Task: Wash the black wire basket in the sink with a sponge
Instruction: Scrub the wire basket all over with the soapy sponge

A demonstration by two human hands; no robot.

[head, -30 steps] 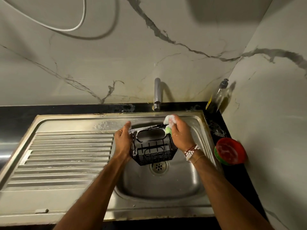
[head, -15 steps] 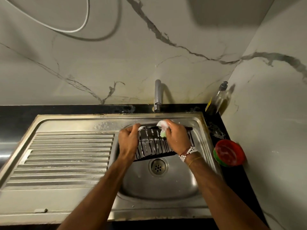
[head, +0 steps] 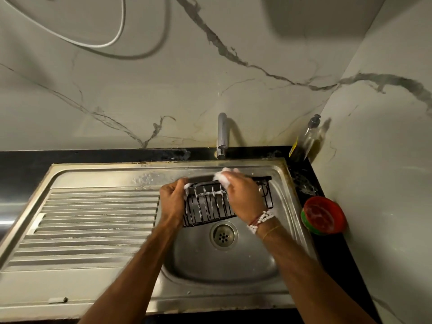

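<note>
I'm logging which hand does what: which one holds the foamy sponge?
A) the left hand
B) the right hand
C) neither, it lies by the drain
B: the right hand grips the foamy sponge at the top edge of the basket, while the left hand holds the basket's left end.

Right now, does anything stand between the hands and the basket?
Nothing visible blocks them. The left hand grips the left end of the basket directly. The right hand holds the foamy sponge against the basket's far rim, so only the sponge lies between them, as the washing needs.
</note>
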